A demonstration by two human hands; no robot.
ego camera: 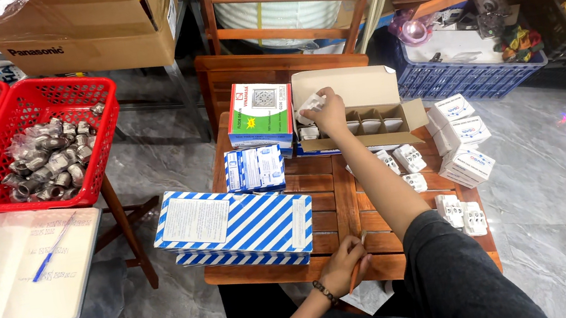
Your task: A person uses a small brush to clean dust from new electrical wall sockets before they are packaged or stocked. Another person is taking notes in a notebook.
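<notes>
My right hand reaches far forward into an open cardboard box with dividers and is closed on a small white part at the box's left end. My left hand rests at the near edge of the wooden table, its fingers curled around a thin orange stick-like thing. Loose white parts lie on the table to the right of my arm, with more parts near the right front corner.
Blue-and-white striped flat boxes are stacked at the table's left. A green-and-white box and a small blue box sit behind them. Small white boxes stand at the right. Red baskets of metal fittings and an open notebook with a pen lie on the left.
</notes>
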